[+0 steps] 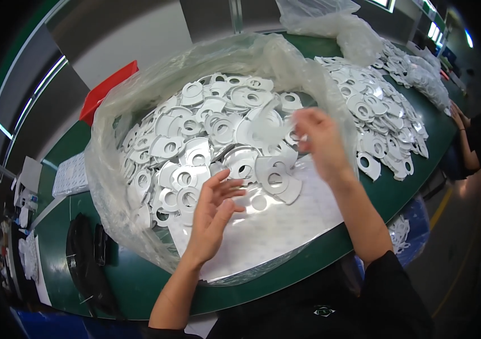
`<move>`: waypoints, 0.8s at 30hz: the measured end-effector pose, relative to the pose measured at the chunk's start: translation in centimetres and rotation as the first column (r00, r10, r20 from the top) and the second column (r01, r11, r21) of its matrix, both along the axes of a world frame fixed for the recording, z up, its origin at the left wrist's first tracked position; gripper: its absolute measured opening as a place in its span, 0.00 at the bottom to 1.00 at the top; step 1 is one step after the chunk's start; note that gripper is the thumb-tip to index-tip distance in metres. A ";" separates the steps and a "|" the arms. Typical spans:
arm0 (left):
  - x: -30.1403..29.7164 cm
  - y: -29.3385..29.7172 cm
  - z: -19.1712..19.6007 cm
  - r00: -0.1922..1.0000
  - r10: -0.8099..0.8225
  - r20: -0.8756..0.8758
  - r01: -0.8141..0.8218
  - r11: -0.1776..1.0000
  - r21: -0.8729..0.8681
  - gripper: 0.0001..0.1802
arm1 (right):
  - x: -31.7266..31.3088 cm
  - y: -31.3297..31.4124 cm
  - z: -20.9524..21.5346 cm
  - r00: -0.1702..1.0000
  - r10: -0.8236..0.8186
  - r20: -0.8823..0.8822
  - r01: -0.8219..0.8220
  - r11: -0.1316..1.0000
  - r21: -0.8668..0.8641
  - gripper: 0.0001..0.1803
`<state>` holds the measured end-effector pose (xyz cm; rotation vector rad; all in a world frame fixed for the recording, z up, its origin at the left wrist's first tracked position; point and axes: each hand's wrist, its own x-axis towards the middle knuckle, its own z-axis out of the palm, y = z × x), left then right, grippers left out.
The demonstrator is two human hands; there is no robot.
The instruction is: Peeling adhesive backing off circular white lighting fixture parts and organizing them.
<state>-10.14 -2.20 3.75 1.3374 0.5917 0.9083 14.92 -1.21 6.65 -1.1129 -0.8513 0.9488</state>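
Left hand (212, 217): over the near edge of the heap, fingers loosely spread, thumb apart, nothing between them; apparently poised there to be close to the parts.

Right hand (322, 141): above the heap's right side, fingers curled, motion-blurred; whether they pinch anything, I can't make out. A pale smear hangs just beside the fingertips, perhaps a part in motion.

White flat parts (215, 104), many: thin, curved, with round holes; heaped loosely inside the bag, in front of the person.

Clear plastic bag (105, 189), one: wall slumped around the heap, likely keeping loose pieces from sliding off.

White sheet (285, 231), one: glossy, on the near side, between heap and person; seemingly a smooth surface within reach.

Second heap (390, 104): similar parts, right of the bag, on the green table (54, 277).

Red bin (110, 87): beyond the bag, far left.
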 end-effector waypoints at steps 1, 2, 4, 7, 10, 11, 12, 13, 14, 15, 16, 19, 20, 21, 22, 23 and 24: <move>-0.5 0.1 0.7 0.981 0.120 -0.155 -0.092 0.980 0.176 0.26 | 1.4 0.4 0.0 0.965 -0.176 -0.194 0.193 0.979 0.072 0.10; -1.0 0.2 1.6 0.922 0.262 -0.284 -0.152 0.922 0.356 0.23 | 3.3 0.5 -0.3 0.930 -0.239 -0.280 0.296 0.937 0.182 0.12; -1.6 0.6 3.0 0.694 0.592 -0.410 -0.212 0.713 0.669 0.17 | 7.0 0.3 -0.7 0.841 -0.319 -0.437 0.455 0.855 0.250 0.15; -3.3 1.2 3.2 0.441 0.821 -0.362 -0.162 0.470 0.868 0.17 | 6.6 0.6 -0.9 0.808 -0.352 -0.472 0.476 0.862 0.172 0.16; -3.7 0.8 2.6 0.138 0.806 -0.575 -0.028 0.584 0.811 0.27 | 2.3 0.3 0.8 0.922 -0.335 -0.194 0.366 0.918 0.154 0.16; -3.4 0.6 2.7 0.137 0.803 -0.580 -0.029 0.588 0.808 0.27 | 1.5 0.1 0.9 0.961 -0.274 -0.040 0.277 0.949 0.152 0.16; -3.0 0.4 2.5 0.092 0.724 -0.684 -0.012 0.687 0.726 0.27 | 0.8 0.1 0.1 0.979 -0.145 0.142 0.113 0.971 0.211 0.13; -2.9 0.3 2.3 0.047 0.631 -0.774 -0.001 0.775 0.632 0.28 | -0.4 -0.1 -0.4 0.957 -0.036 0.288 -0.022 0.981 0.195 0.11; -2.9 0.3 1.9 0.043 0.623 -0.781 -0.002 0.782 0.623 0.28 | -1.8 -0.6 -0.8 0.902 0.072 0.426 -0.152 0.976 0.157 0.10; -3.0 0.3 1.4 0.089 0.665 -0.742 0.005 0.744 0.668 0.28 | -3.0 -1.4 -0.6 0.776 0.166 0.609 -0.283 0.954 0.101 0.09; -3.0 0.3 1.2 0.138 0.705 -0.696 0.011 0.701 0.713 0.29 | -4.1 -2.0 -0.2 0.658 0.310 0.686 -0.412 0.911 -0.016 0.09; -2.9 0.6 1.7 0.238 0.829 -0.506 -0.010 0.523 0.852 0.28 | -5.9 -3.3 -1.9 0.323 0.400 0.858 -0.603 0.785 -0.139 0.09; -3.0 0.8 1.8 0.238 0.828 -0.507 -0.009 0.524 0.851 0.28 | -6.4 -3.6 -2.4 0.234 0.401 0.886 -0.630 0.757 -0.176 0.10; -3.2 1.0 1.8 0.334 0.818 -0.468 -0.081 0.520 0.851 0.26 | -6.6 -3.8 -2.3 0.119 0.499 0.858 -0.640 0.699 -0.318 0.13; -3.3 1.2 1.8 0.421 0.805 -0.418 -0.154 0.518 0.842 0.24 | -6.8 -3.9 -2.4 0.118 0.502 0.857 -0.643 0.696 -0.319 0.13; -3.3 1.3 1.6 0.418 0.805 -0.420 -0.155 0.519 0.840 0.24 | -6.9 -4.1 -2.5 0.119 0.495 0.861 -0.653 0.692 -0.308 0.14; -3.1 1.5 1.2 0.613 0.692 -0.382 -0.262 0.634 0.728 0.21 | -7.1 -4.2 -2.7 0.121 0.489 0.864 -0.662 0.688 -0.297 0.16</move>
